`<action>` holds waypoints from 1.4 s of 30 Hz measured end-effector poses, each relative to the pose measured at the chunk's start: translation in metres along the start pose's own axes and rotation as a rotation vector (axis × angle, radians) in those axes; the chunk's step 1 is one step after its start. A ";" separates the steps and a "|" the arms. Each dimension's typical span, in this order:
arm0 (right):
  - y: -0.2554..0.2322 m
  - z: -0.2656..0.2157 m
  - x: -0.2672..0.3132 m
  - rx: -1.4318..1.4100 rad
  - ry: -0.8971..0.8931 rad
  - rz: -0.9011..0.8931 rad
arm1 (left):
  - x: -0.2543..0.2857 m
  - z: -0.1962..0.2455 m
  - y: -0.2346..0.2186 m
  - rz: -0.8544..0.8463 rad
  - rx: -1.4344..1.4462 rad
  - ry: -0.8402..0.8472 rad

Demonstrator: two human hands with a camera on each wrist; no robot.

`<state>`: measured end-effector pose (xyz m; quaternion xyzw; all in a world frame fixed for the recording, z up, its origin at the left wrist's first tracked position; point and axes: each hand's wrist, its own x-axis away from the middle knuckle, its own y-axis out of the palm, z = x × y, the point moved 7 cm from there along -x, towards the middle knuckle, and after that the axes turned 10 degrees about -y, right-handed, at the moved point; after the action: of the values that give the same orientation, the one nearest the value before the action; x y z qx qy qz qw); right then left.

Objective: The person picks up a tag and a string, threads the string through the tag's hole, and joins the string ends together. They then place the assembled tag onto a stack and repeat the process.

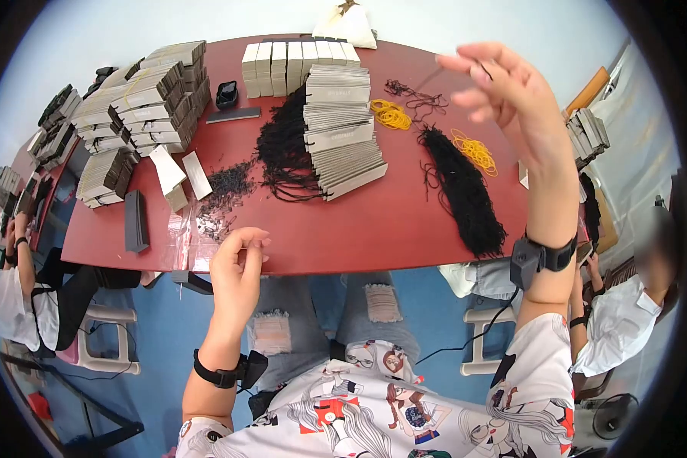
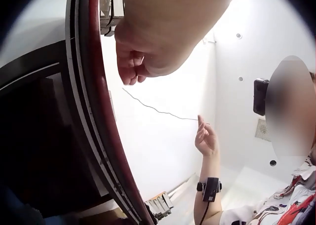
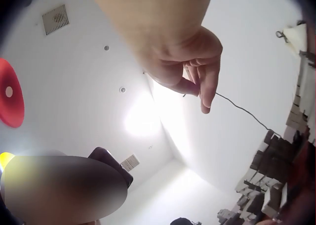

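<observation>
My right hand (image 1: 504,95) is raised high over the table's right side. Thumb and fingertips pinch a thin dark cord (image 3: 242,108), whose free length trails off toward the table. Low at the front edge, my left hand (image 1: 237,271) has loosely curled fingers with nothing visible between them. The cord's far end shows just below those fingers in the left wrist view. Between the hands lies a long row of grey printed cards (image 1: 343,130), black cords (image 1: 286,149) spilling from its left side. A thick bundle of black cords (image 1: 466,195) lies below the right hand.
Yellow rubber bands (image 1: 391,114) and loose dark cord (image 1: 418,98) lie right of the cards. Tall card stacks (image 1: 149,99) fill the left, with small black pieces (image 1: 225,187) in front. White-edged blocks (image 1: 298,65) stand behind. Other people sit on both sides.
</observation>
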<state>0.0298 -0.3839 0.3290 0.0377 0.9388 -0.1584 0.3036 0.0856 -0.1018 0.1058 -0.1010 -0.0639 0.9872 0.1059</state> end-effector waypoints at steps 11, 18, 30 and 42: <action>-0.014 0.107 0.115 0.389 0.221 0.110 | -0.003 -0.023 0.009 -0.050 0.110 -0.114; 0.095 0.106 0.115 0.778 -0.140 -0.161 | -0.005 -0.026 0.006 -0.061 0.149 -0.122; 0.148 0.139 0.107 0.581 -0.080 -0.259 | -0.003 -0.026 0.007 -0.100 0.108 -0.130; 0.168 0.123 0.115 0.274 0.056 -0.246 | 0.011 0.018 0.026 -0.174 -0.126 0.008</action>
<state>0.0335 -0.2673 0.1216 -0.0320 0.9140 -0.3198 0.2476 0.0659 -0.1268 0.1175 -0.1053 -0.1340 0.9679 0.1846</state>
